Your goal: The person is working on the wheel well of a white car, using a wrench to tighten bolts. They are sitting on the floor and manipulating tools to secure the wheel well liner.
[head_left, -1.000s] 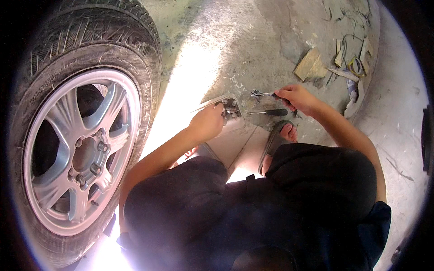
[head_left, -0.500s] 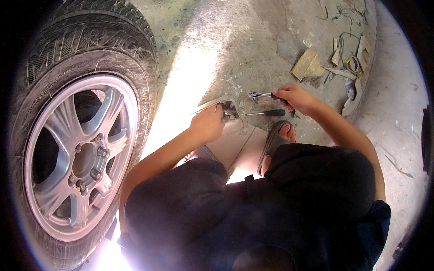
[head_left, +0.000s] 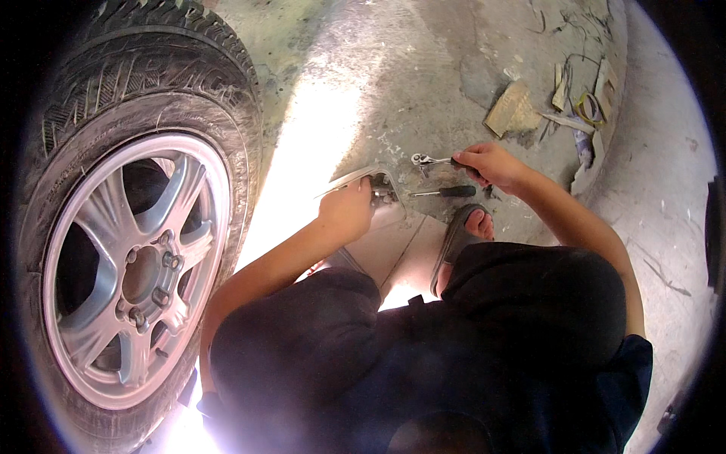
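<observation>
Your worn concrete floor (head_left: 423, 76) carrying 1 upright wheel (head_left: 128, 265) at your left, a small metal tray (head_left: 374, 185) with a screwdriver (head_left: 446, 192) just beside it, flat cardboard scraps (head_left: 513, 110), litter along the far curb.

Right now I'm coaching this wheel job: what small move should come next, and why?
Probably bring the ratchet wrench in the right hand across to the small metal parts at the left hand; head and parts lie apart on the floor.
</observation>
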### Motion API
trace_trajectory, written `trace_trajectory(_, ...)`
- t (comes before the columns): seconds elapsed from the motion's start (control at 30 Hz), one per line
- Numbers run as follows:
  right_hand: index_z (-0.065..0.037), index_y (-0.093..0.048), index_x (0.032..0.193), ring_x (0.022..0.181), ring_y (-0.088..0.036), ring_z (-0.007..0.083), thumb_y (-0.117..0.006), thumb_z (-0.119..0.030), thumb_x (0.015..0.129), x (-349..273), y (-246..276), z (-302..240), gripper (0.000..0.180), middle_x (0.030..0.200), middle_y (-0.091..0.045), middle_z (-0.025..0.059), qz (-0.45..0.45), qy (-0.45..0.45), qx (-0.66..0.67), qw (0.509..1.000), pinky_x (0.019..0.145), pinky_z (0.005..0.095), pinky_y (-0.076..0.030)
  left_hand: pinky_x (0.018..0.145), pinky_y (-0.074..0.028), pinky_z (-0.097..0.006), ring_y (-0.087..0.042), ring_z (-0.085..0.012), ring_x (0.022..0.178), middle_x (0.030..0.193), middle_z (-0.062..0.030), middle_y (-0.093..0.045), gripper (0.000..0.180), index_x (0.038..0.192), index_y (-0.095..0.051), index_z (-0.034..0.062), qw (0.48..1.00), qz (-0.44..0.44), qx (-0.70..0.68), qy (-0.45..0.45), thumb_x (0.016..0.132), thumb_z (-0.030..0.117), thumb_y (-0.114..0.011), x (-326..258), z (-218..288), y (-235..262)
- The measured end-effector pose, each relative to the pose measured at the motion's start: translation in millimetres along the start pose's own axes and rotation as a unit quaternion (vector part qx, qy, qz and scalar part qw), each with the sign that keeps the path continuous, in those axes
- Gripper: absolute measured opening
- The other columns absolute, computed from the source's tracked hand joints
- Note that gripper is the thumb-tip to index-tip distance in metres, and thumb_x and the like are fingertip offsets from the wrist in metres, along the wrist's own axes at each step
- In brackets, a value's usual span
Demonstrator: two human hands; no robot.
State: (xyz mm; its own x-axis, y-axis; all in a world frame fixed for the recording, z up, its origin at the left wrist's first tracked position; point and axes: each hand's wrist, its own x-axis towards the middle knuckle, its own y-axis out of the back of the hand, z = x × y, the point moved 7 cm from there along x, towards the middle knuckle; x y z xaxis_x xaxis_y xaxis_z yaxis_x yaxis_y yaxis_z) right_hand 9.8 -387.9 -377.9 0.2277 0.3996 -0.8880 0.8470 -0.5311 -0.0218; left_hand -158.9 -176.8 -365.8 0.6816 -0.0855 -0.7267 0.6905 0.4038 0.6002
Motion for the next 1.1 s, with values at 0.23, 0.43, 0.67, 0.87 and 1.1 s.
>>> trace_trajectory(0.23, -0.002, -0.068, 0.088, 0.048, -0.04, 0.0089, -0.059, -0.034, 0.096, 2, 2, 2, 0.033, 0.059, -0.049, -0.0015, 0.0, 0.003, -0.005, 1.0, 0.044, 0.0267, -0.029, 0.08, -0.055, -0.044, -0.067, -0.0348, 0.095, 0.134, -0.0236, -0.051, 0.061, 0.136, -0.043, -0.0068, 1.0, 0.025, 0.011, -0.013, 0.083, 0.019, -0.056, -4, 0, 5)
trace_trajectory(0.43, -0.003, -0.068, 0.085, 0.047, -0.039, 0.0093, -0.061, -0.035, 0.095, 2, 2, 2, 0.034, 0.057, -0.048, -0.0019, 0.003, 0.004, 0.002, 1.0, 0.044, 0.0271, -0.029, 0.076, -0.056, -0.046, -0.067, -0.0381, 0.089, 0.127, -0.0256, -0.053, 0.052, 0.128, -0.047, -0.0112, 0.995, 0.085, -0.029, -0.037, 0.083, 0.015, -0.056, -2, 1, 4)
trace_trajectory(0.67, -0.003, -0.068, 0.089, 0.049, -0.038, 0.0085, -0.059, -0.033, 0.097, 1, 1, 5, 0.033, 0.059, -0.047, -0.0024, 0.003, -0.004, 0.002, 1.0, 0.045, 0.0263, -0.028, 0.084, -0.053, -0.047, -0.062, -0.0405, 0.099, 0.121, -0.0263, -0.053, 0.044, 0.117, -0.051, -0.0116, 0.994, 0.086, -0.046, -0.047, 0.083, 0.015, -0.057, -5, 1, 3)
trace_trajectory(0.87, -0.002, -0.068, 0.09, 0.05, -0.038, 0.0086, -0.057, -0.033, 0.098, 1, 0, 6, 0.033, 0.06, -0.047, -0.0024, -0.008, -0.007, 0.008, 1.0, 0.045, 0.0262, -0.028, 0.091, -0.05, -0.046, -0.059, -0.0414, 0.107, 0.125, -0.0263, -0.05, 0.048, 0.121, -0.051, -0.0091, 0.991, 0.052, -0.093, -0.076, 0.084, 0.019, -0.059, 3, -3, -4)
trace_trajectory(1.1, -0.002, -0.068, 0.089, 0.05, -0.039, 0.0091, -0.057, -0.033, 0.098, -2, -1, 2, 0.034, 0.059, -0.048, -0.0021, -0.006, 0.0, 0.009, 1.0, 0.046, 0.0265, -0.029, 0.089, -0.052, -0.046, -0.058, -0.0402, 0.109, 0.125, -0.0253, -0.05, 0.053, 0.127, -0.049, -0.0069, 0.996, 0.056, -0.067, -0.036, 0.084, 0.022, -0.06, -6, 4, 3)
